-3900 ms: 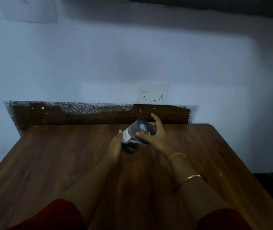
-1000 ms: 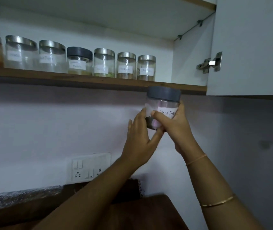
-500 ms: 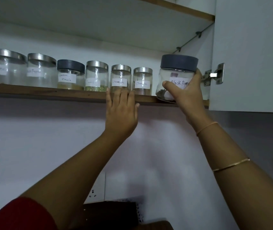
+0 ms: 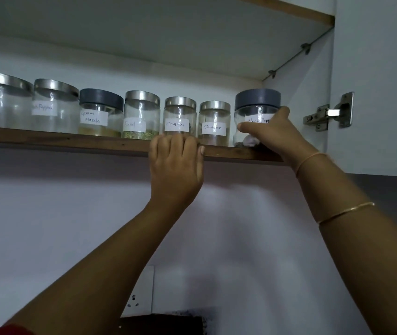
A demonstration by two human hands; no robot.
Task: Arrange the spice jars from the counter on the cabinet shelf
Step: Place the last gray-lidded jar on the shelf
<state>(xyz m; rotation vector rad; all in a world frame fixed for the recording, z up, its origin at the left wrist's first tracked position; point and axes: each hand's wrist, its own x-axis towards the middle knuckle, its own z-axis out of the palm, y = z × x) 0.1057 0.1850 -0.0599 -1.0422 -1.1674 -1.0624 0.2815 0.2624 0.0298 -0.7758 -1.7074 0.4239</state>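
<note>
Overhead, we have the cabinet shelf (image 4: 72, 141) running across the view, with the open cabinet door (image 4: 373, 93) at its right end and a row of spice jars (image 4: 55, 107) lined up along the board. The black pepper jar (image 4: 256, 110) stands at the right end of that row, just beside the nearest cinnamon jar (image 4: 213, 124) and between it and the cabinet's side wall (image 4: 296, 93). Our right hand (image 4: 272, 134) is clamped on it, thumb across the front and fingers wrapped round the far side. Our left hand (image 4: 175, 165) has its fingers curled over the shelf's front edge, gripping it below the other cinnamon jar.

We judge the main risk to be the front edge. The jar sits close to it, and the hand hides part of the base, so we cannot tell whether it is fully on the board. Letting go with any of the base overhanging could tip it off. Sliding it left could knock the cinnamon jar, and a shove backward at this reach could topple it.

The jar is upright, its long axis vertical, with the grey lid (image 4: 257, 99) on top. Its label (image 4: 258, 120) faces out toward us, partly covered by the hand.
</note>
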